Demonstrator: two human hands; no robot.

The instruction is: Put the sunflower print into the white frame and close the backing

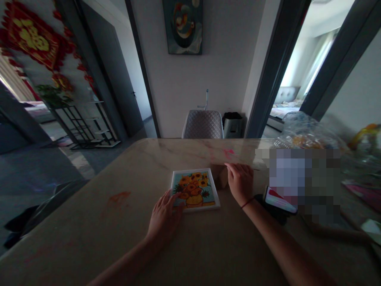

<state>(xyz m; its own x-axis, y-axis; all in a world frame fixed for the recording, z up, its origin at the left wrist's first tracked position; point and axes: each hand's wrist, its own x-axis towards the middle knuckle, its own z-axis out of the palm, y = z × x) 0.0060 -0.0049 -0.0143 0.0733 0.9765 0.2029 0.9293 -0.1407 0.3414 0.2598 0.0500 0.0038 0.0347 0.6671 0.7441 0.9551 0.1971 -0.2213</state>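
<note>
A small sunflower picture (193, 186) in a white frame lies flat on the table. My left hand (165, 210) rests at its lower left corner, fingers stretched out, the tips over the picture's edge. Just right of the frame stands a small brown box (219, 174), which looks like cardboard. My right hand (241, 180) is on the box's right side with fingers bent and pressed together at its upper edge. The palm hides part of the box and whatever may be under the fingers. A thin dark red band circles my right wrist.
The stone-patterned table (119, 222) has reddish smears. A phone (281, 200) lies beside my right forearm, next to a blurred-out area. Clear plastic bags (309, 131) are heaped at the back right. A quilted chair (203, 124) stands beyond the far edge, near a bin (232, 125).
</note>
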